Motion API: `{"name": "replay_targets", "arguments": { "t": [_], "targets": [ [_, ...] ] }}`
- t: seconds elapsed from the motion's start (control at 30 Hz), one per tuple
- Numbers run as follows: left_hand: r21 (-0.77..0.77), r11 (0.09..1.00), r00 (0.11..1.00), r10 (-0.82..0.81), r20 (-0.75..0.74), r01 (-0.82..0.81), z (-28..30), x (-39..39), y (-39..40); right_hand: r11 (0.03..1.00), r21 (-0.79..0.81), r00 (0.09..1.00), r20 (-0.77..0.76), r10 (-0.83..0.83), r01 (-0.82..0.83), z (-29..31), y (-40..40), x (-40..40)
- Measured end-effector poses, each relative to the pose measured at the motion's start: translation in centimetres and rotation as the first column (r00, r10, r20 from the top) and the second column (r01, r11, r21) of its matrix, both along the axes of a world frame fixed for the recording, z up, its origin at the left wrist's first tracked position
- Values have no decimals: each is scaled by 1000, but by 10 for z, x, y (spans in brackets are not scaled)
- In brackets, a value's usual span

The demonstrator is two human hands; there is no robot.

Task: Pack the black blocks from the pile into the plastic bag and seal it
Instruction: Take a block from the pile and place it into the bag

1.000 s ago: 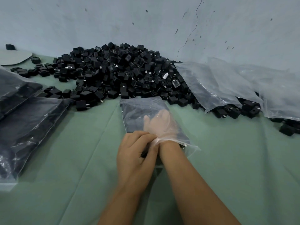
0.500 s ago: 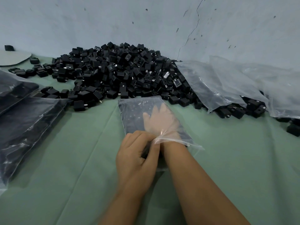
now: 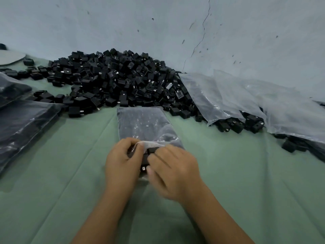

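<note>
- The plastic bag (image 3: pixel 144 124) lies flat on the green cloth of the desk (image 3: pixel 246 173), its closed far end just short of the pile and its open mouth toward the person.
- The bag is dark with black blocks already inside; a few blocks (image 3: pixel 149 152) show at the mouth, between the two hands.
- The left hand (image 3: pixel 121 161) has its fingers curled at the left side of the mouth, pinching the crumpled clear rim of the bag.
- The right hand (image 3: pixel 174 171) is curled at the right side of the mouth, its fingertips on the rim and against the blocks there; it is blurred, so I cannot tell whether its grip is on the plastic or on a block.
- The two hands are close together, nearly touching over the mouth, which is gathered but not sealed.
- The pile of black blocks (image 3: pixel 114 78) is heaped against the pale wall (image 3: pixel 158 23) behind the bag, with loose blocks spilling onto the cloth at its near edge.
- Several have small metal prongs showing.
- To the right, empty clear bags (image 3: pixel 246 95) lie draped over the right flank of the pile, with blocks poking out under their edges.
- To the left, filled bags (image 3: pixel 24 124) of dark blocks lie stacked at the edge of the view.
- A pale round plate (image 3: pixel 10 57) sits far left near the wall.
</note>
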State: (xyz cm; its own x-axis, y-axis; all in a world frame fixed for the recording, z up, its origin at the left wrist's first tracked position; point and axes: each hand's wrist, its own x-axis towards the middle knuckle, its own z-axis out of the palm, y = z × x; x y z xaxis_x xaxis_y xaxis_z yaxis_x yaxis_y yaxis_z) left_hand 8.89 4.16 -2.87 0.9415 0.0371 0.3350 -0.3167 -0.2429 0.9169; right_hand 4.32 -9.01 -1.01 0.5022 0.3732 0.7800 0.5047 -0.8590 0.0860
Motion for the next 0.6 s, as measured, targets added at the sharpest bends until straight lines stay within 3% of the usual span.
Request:
{"name": "replay_targets", "arguments": {
  "t": [0.07,0.13,0.2,0.27,0.33,0.43,0.5,0.6],
  "targets": [
    [39,999,999,15,-47,-13,0,2,-1,978,205,999,32,-40,32,11,-10,9],
    [89,996,998,32,-50,-28,-1,2,-3,892,406,980,-108,-167,197,21,-25,29],
    [107,993,998,46,-42,-41,-2,3,-3,771,502,913,-314,-259,391,22,-47,59],
    [125,991,998,60,-25,-56,-4,4,-2,695,488,823,-497,-276,528,15,-72,91],
    [144,988,998,66,-12,-63,-6,5,-3,681,456,750,-628,-209,572,6,-92,119],
    [151,986,998,70,-4,-68,-8,7,-4,740,327,646,-740,-186,588,-7,-108,152],
    [158,985,997,71,-7,-69,-9,10,-4,731,253,544,-817,-190,634,-12,-112,170],
    [163,985,998,58,-5,-57,-9,10,-5,728,38,394,-859,-326,685,-18,-113,189]
  ]
}}
